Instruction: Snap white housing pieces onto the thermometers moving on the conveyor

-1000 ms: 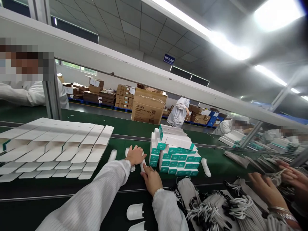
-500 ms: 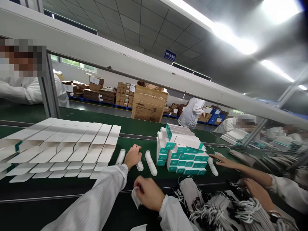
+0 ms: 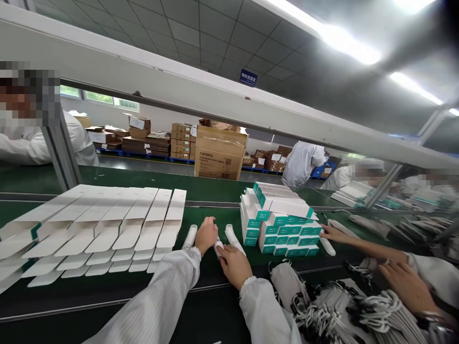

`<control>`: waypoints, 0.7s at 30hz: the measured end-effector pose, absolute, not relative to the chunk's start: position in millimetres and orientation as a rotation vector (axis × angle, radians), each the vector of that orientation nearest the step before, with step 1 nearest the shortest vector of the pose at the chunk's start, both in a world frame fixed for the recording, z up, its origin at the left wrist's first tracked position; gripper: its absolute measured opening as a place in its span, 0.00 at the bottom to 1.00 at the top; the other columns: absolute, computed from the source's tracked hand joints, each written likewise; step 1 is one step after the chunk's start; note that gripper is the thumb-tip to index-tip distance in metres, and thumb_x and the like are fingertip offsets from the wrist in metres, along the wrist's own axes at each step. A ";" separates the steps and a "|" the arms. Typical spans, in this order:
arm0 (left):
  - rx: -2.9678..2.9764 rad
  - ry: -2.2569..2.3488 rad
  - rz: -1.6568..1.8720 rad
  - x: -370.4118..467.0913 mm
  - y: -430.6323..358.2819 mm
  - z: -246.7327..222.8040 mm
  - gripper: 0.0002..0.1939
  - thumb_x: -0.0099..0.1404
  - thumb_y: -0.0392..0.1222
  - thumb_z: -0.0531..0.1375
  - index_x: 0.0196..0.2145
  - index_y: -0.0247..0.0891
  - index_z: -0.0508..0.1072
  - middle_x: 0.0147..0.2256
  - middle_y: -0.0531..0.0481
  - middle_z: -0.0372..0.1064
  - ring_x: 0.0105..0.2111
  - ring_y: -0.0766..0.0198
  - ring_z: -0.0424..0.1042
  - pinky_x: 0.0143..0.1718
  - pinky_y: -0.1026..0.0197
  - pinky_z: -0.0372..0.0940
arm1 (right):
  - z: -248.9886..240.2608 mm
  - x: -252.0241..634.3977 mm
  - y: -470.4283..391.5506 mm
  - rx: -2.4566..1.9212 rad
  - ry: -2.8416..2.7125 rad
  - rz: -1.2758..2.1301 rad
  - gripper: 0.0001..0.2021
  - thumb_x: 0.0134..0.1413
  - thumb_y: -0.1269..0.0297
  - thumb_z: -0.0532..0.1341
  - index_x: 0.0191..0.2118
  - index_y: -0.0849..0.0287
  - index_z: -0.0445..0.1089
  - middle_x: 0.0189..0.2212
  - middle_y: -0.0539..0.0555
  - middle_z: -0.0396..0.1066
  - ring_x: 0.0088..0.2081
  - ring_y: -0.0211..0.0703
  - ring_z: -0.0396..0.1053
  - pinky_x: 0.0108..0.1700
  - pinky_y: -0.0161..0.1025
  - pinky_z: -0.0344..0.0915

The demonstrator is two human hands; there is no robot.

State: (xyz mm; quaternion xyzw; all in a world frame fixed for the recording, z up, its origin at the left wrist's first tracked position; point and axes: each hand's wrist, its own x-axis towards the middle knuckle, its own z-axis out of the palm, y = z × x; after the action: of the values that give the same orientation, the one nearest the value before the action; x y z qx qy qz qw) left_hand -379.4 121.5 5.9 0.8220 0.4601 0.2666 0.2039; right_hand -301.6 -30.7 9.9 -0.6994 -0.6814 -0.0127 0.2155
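My left hand (image 3: 207, 236) is closed around the upper part of a white elongated device (image 3: 217, 245) on the green belt. At the lower end of that device, my right hand (image 3: 235, 267) has its fingers bent together on it and covers most of that end. Another white device (image 3: 190, 236) lies just left of my left hand. A third white device (image 3: 234, 237) lies to the right, partly behind my right hand. The white curved piece seen in my right hand earlier is hidden.
Open white boxes (image 3: 122, 215) lie in rows at left. Teal-ended boxes (image 3: 287, 239) are stacked right of my hands. Grey pouches with cords (image 3: 330, 306) lie at lower right, near a co-worker's hands (image 3: 405, 282). A metal post (image 3: 59, 148) stands at left.
My right hand has moved up and forward from the near belt edge to the device at my left hand. The view has shifted slightly. The co-worker's hands stay at right.
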 end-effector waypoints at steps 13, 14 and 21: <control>2.554 1.274 0.582 -361.7 111.4 31.7 0.22 0.64 0.39 0.52 0.56 0.32 0.63 0.60 0.35 0.60 0.67 0.49 0.48 0.65 0.45 0.44 | 25.0 -290.5 -33.0 -1.800 -1.719 -0.059 0.17 0.61 0.74 0.57 0.53 0.59 0.74 0.50 0.58 0.75 0.53 0.47 0.71 0.57 0.42 0.63; 2.602 1.279 0.636 -366.1 107.1 34.3 0.23 0.64 0.39 0.51 0.57 0.32 0.62 0.62 0.36 0.58 0.68 0.49 0.43 0.66 0.44 0.41 | 32.3 -296.3 -42.3 -1.718 -1.741 -0.001 0.15 0.62 0.72 0.57 0.50 0.57 0.76 0.46 0.55 0.77 0.48 0.46 0.73 0.54 0.40 0.65; 2.554 1.407 0.428 -384.1 100.8 31.1 0.19 0.62 0.29 0.50 0.50 0.36 0.67 0.57 0.36 0.64 0.61 0.47 0.57 0.56 0.46 0.58 | 58.0 -344.5 -96.2 -1.173 -2.389 0.730 0.11 0.50 0.63 0.68 0.42 0.46 0.79 0.30 0.41 0.75 0.30 0.32 0.71 0.34 0.24 0.63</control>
State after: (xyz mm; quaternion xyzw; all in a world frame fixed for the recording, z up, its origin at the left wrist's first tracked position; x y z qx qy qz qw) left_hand -384.1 100.8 31.1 0.8626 0.4750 0.1446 0.0971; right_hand -344.5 -96.2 58.0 -0.4172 -0.8499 0.2598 0.1898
